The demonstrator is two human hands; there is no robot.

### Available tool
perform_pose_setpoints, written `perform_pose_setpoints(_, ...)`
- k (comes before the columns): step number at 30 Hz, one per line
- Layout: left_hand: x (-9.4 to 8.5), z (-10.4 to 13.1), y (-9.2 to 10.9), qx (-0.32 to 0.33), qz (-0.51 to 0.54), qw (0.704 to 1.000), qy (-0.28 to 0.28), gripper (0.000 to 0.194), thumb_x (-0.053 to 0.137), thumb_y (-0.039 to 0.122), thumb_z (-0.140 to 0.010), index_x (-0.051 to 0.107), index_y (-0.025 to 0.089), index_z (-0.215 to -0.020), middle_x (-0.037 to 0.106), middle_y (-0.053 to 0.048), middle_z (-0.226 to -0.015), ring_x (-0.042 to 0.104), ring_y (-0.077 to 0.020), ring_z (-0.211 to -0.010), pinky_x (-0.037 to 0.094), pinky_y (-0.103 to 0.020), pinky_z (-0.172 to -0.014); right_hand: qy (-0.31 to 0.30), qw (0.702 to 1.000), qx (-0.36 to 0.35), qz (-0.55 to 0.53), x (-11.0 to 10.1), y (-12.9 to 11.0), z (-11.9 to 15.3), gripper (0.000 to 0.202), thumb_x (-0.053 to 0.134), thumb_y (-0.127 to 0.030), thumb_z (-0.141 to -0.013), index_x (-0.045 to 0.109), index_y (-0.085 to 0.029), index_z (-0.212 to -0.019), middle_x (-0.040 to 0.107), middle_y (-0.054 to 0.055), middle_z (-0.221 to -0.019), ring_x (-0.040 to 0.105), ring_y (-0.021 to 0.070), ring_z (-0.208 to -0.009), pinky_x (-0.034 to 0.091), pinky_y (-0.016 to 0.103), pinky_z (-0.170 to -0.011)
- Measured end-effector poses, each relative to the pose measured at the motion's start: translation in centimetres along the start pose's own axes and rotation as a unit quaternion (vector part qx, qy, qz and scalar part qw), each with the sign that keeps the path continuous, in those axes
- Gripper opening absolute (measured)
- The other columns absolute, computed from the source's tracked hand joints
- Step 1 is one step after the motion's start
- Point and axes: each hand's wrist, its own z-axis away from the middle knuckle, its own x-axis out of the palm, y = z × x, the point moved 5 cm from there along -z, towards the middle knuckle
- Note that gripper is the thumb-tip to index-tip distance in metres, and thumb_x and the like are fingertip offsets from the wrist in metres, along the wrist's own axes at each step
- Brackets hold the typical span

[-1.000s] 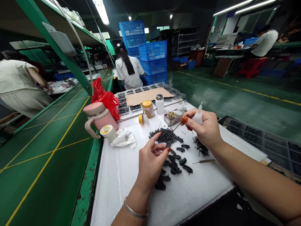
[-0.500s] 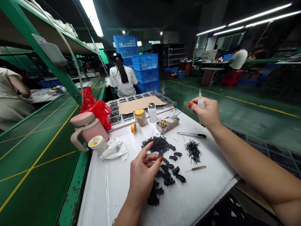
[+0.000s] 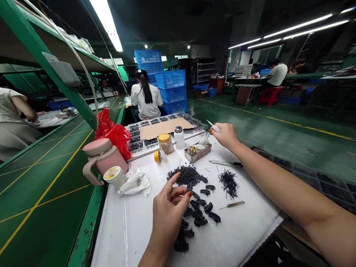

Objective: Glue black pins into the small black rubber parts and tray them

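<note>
The parts [image 3: 200, 221] are black, the mug [image 3: 111, 159] pink-and-beige, the bag [image 3: 119, 136] red.

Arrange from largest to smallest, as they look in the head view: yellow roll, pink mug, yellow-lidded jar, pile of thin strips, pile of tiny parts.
1. Pink mug
2. Pile of thin strips and pile of tiny parts: too alike to rank
3. Yellow-lidded jar
4. Yellow roll

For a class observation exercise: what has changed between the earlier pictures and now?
The right hand moved away from the left hand to beside the small box; its white bottle, upright before, now tilts left. Whether it let go of the thin rod is unclear. The left hand still pinches a black part.
</note>
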Motion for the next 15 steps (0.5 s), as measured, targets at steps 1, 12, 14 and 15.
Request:
perform_pose_setpoints(1,0.0,0.1,0.0,0.009,-0.004,1.000,0.000,0.063,0.072,0.031,-0.072,0.049,0.021,-0.130,0.068,-0.003,-0.085,0.062,-0.0124,-0.073,0.052,-0.022,-0.071,-0.007,1.000,0.002,0.007,0.2,0.0,0.0,0.020,0.056,-0.029,-0.076,0.071,-0.017,-0.078,0.069,0.006,-0.069,0.059,0.0184,-0.065,0.032,0.025,-0.057)
perform_pose_setpoints(12,0.0,0.6,0.9,0.084,-0.037,0.996,0.023,0.056,0.070,0.025,-0.074,0.052,0.022,-0.127,0.068,-0.001,-0.083,0.063,-0.0113,-0.072,0.055,-0.022,-0.075,-0.047,0.997,0.021,0.055,0.8,0.4,0.0,0.019,0.058,-0.032,-0.075,0.072,-0.019,-0.077,0.069,0.008,-0.070,0.061,0.0225,-0.068,0.032,0.027,-0.056)
perform_pose_setpoints(14,-0.1,0.7,1.0,0.106,-0.055,0.992,0.030,0.055,0.070,0.025,-0.075,0.052,0.023,-0.127,0.068,0.000,-0.083,0.064,-0.0120,-0.075,0.056,-0.023,-0.077,-0.052,0.997,0.017,0.053,1.0,0.4,0.2,0.019,0.060,-0.033,-0.075,0.072,-0.020,-0.081,0.070,0.008,-0.073,0.062,0.0237,-0.071,0.035,0.027,-0.058)
perform_pose_setpoints(15,-0.1,0.7,1.1,0.119,-0.064,0.990,0.034,0.055,0.070,0.024,-0.075,0.052,0.023,-0.127,0.068,0.000,-0.084,0.065,-0.0124,-0.076,0.056,-0.024,-0.077,-0.048,0.997,0.016,0.053,0.9,0.3,0.4,0.021,0.060,-0.033,-0.076,0.072,-0.021,-0.087,0.071,0.008,-0.078,0.063,0.0243,-0.075,0.036,0.028,-0.060)
